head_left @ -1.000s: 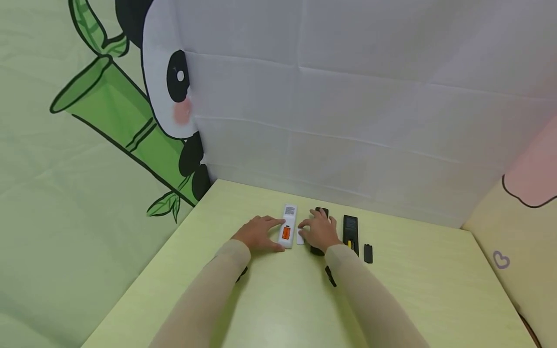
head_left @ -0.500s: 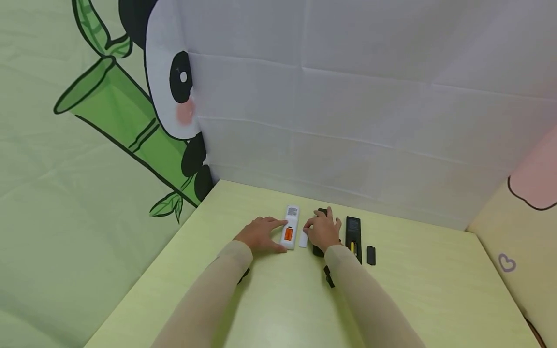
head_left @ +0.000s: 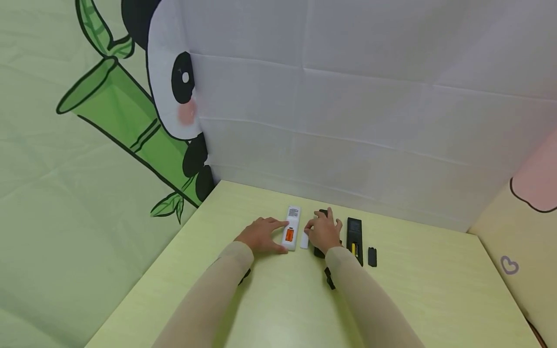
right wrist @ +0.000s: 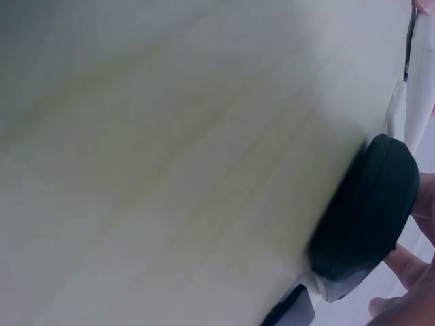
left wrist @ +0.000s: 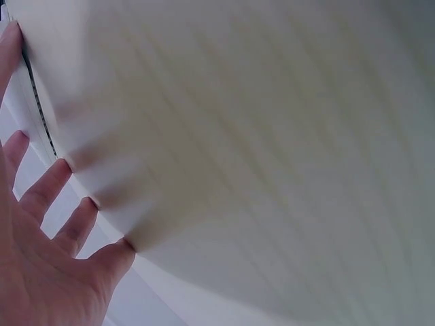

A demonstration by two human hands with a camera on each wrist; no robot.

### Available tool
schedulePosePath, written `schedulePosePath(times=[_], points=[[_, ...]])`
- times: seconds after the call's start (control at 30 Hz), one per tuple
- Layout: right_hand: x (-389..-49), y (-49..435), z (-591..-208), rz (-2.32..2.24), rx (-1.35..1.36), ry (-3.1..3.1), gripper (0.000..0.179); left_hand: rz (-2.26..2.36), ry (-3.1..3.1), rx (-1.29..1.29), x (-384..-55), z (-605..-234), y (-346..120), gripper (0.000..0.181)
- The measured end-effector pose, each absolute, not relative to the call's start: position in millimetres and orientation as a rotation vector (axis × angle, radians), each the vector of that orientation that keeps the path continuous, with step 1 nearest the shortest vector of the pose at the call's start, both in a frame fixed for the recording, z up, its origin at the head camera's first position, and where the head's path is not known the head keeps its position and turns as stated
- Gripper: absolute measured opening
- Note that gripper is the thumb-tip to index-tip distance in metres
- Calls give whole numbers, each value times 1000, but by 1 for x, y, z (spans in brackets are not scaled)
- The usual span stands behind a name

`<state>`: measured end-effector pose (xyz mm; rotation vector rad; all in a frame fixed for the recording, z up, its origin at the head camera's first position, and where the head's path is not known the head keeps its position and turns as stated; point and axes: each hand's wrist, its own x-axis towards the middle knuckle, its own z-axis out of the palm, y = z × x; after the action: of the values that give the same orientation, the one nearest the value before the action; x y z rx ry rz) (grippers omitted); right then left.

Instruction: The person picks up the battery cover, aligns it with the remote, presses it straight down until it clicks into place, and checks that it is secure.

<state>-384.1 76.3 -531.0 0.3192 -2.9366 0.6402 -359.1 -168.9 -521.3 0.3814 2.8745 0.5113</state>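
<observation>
Near the back of the table (head_left: 283, 309), the white remote (head_left: 293, 223) lies flat, its bay (head_left: 289, 235) showing orange. The left hand (head_left: 261, 235) spreads wide, thumb and a finger at the remote's left edge; light, even pressure there should steady it best. Just right of it lies the white cover (head_left: 304, 241), the right hand's (head_left: 324, 233) fingertips at it; whether they pinch it, I cannot tell. Gripping its edges, clear of the black remote (head_left: 318, 253) under that hand, seems surest. Further right lie another black remote (head_left: 354, 232) and a small black cover (head_left: 372, 257).
</observation>
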Motion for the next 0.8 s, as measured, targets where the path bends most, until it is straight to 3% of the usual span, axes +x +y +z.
schedulePosePath(times=[0.8], points=[[-382, 66, -518, 799, 325, -2904, 13, 511, 2888, 407, -360, -523, -170, 98]])
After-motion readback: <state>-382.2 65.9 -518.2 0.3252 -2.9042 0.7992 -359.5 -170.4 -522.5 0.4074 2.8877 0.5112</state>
